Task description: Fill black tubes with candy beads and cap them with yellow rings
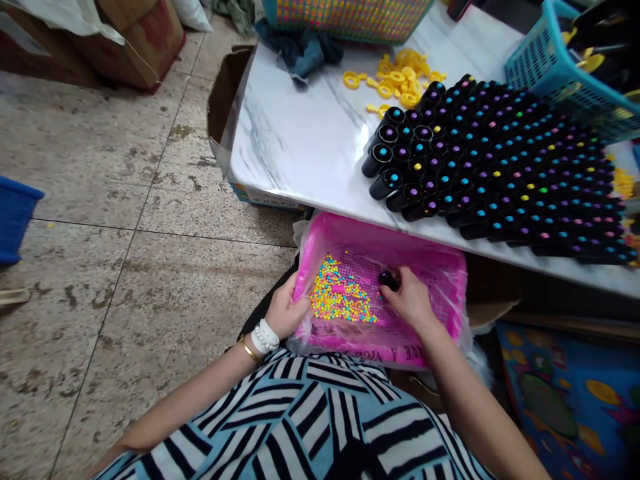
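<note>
On my lap rests a pink plastic basket point(345, 233) lined with clear film. Its left rim is gripped by my left hand point(287, 310), which wears bracelets at the wrist. Small beads point(333, 297) in yellow, blue, pink and orange are heaped in the basket's left half, with a small pink piece point(339, 289) among them. Inside the basket, right of the beads, my right hand point(409, 297) pinches a small black tube point(388, 280). Many similar black tubes point(480, 167) stand upright in rows on the table, most showing a coloured bead on top.
Yellow plastic rings point(405, 77) lie on the white marbled table point(300, 140) beside a dark cloth point(303, 50). A bead-patterned basket point(345, 20) stands behind, and a blue basket point(575, 80) is at back right. Cardboard boxes point(135, 40) and a blue crate point(17, 217) are on the floor.
</note>
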Tool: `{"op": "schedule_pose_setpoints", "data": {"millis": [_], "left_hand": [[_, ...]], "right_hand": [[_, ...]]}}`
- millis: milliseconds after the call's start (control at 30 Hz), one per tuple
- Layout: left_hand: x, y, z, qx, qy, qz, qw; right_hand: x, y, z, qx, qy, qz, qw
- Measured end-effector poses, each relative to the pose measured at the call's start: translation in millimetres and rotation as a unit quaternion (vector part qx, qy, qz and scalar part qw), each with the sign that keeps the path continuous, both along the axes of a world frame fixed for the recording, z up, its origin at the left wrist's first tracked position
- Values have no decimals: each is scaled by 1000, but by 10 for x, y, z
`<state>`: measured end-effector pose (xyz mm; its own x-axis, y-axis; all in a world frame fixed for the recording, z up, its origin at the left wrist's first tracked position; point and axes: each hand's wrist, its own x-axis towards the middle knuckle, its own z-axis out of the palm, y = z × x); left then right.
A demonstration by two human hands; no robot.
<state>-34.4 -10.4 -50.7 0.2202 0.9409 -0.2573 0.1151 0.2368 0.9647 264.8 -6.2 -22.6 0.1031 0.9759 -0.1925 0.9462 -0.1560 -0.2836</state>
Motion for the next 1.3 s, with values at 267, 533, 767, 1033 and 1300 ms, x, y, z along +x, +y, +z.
{"op": "schedule_pose_setpoints", "data": {"millis": [267, 533, 767, 1033, 1300], "left_hand": [[19, 4, 37, -1, -2, -4, 1000], [3, 5, 70, -3, 27, -6, 1000], [-3, 2, -25, -8, -2, 2, 1000], [15, -7, -43, -29, -22, 35, 999], [6, 31, -11, -20, 14, 25, 999]], "right_hand": [[-695, 186, 142, 72, -38, 313, 946], [-1038, 131, 32, 51, 169, 360, 916], [-558, 76, 207, -10, 418, 126, 899], [-557, -29, 253, -39, 590, -67, 804], [-449, 12, 459, 100, 381, 40, 918]]}}
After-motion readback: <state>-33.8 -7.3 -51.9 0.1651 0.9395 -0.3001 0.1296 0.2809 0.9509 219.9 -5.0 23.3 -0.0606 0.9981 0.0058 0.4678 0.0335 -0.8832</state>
